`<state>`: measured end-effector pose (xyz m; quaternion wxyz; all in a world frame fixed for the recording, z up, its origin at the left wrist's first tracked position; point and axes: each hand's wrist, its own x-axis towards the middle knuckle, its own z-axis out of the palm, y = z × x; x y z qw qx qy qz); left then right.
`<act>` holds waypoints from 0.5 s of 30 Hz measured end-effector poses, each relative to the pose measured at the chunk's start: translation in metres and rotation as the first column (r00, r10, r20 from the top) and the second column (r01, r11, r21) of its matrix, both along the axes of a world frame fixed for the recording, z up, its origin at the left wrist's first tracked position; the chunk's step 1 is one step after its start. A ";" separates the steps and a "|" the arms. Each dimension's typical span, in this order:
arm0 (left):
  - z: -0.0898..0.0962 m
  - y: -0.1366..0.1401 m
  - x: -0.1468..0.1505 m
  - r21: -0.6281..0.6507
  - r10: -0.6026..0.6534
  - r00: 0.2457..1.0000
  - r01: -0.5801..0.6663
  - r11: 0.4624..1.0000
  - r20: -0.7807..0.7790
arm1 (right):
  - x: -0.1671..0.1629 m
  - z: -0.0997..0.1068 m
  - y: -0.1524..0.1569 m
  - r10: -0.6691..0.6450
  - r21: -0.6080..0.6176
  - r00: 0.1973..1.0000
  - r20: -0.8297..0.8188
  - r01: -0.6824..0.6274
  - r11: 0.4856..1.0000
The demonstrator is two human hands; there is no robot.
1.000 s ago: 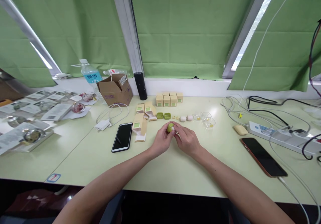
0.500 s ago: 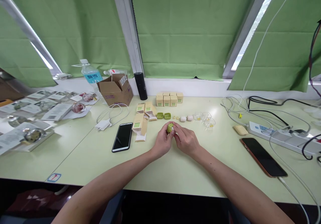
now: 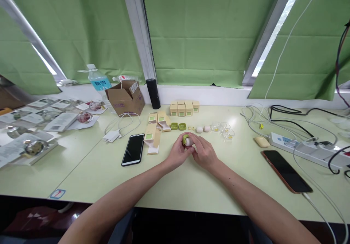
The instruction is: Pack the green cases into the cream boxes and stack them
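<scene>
My left hand [image 3: 177, 151] is closed around a small green square cup [image 3: 185, 139], just above the table. The fingers of my right hand [image 3: 202, 152] are closed on a whitish rounded block [image 3: 189, 141] at the cup's opening; whether it sits inside cannot be made out. Beyond my hands, two like green cups [image 3: 182, 126] stand side by side. To their right are small yellow pieces [image 3: 191, 128], two whitish-pink blocks [image 3: 199, 129] and several clear plastic containers [image 3: 225, 127].
Left of my hands lie opened cartons [image 3: 152, 136] and a phone [image 3: 133, 149]. Small closed boxes [image 3: 181, 109] stand behind. A brown cardboard box [image 3: 126, 100] and black cylinder [image 3: 153, 93] are at the back. On the right are a power strip [image 3: 298, 147], cables and another phone [image 3: 286, 171].
The green cup has turned in my hands, and more of the whitish block now shows at its opening. My right fingers have shifted slightly over the block.
</scene>
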<state>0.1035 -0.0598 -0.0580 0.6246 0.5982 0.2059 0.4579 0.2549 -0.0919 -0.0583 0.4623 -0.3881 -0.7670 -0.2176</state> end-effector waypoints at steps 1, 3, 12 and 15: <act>0.001 0.001 0.000 -0.010 0.010 1.000 -0.010 1.000 -0.012 | -0.001 0.000 -0.001 0.005 -0.008 1.000 0.001 -0.005 1.000; 0.002 0.002 0.000 -0.023 0.025 0.999 -0.026 0.999 -0.044 | -0.003 0.000 -0.002 0.012 -0.028 1.000 0.009 -0.012 1.000; 0.004 0.006 -0.002 -0.091 -0.057 0.998 0.058 0.994 0.016 | -0.007 0.001 -0.004 0.009 -0.084 1.000 -0.013 -0.010 0.996; 0.003 0.006 -0.003 -0.094 -0.059 0.998 0.061 0.994 0.024 | -0.007 0.001 -0.004 0.012 -0.084 1.000 -0.010 -0.013 0.996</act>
